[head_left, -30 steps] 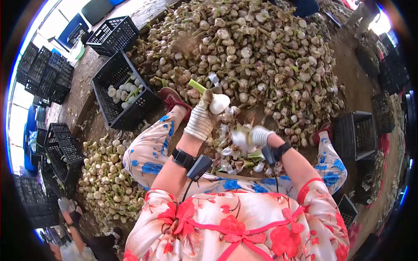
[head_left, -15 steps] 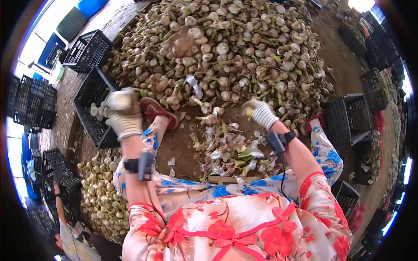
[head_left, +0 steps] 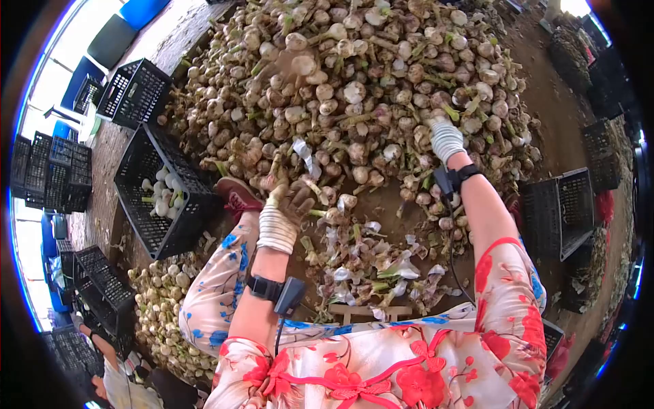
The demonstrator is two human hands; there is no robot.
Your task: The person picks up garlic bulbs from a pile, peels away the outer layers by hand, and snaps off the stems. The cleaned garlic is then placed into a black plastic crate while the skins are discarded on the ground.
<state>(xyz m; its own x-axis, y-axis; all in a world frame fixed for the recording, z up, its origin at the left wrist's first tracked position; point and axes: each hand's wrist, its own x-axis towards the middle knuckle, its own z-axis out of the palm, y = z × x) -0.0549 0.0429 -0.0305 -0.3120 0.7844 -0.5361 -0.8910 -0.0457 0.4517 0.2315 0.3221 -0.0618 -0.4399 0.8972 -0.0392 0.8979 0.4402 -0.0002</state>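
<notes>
My left hand (head_left: 287, 210), in a dirty white knit glove, is held above the ground at the pile's near edge. Its fingers are spread, with nothing visible in them. My right hand (head_left: 444, 136), gloved the same way, reaches into the garlic pile (head_left: 354, 92). Its fingertips are among the bulbs, so their grip is hidden. To the left, a black plastic crate (head_left: 151, 187) contains several cleaned white garlic bulbs (head_left: 165, 193). Between my legs lies a heap of peeled skins and stalk trimmings (head_left: 371, 262).
An upright black crate (head_left: 558, 211) stands at right, beyond my right leg. More garlic bulbs (head_left: 170, 310) are heaped at lower left, near another person (head_left: 126, 382). Stacked black crates (head_left: 51, 170) line the far left. Wood (head_left: 354, 312) shows below the trimmings.
My left hand has come away from the crate, moving right; white bulbs now lie inside the crate. My right hand has moved up and right, from above the trimmings onto the pile.
</notes>
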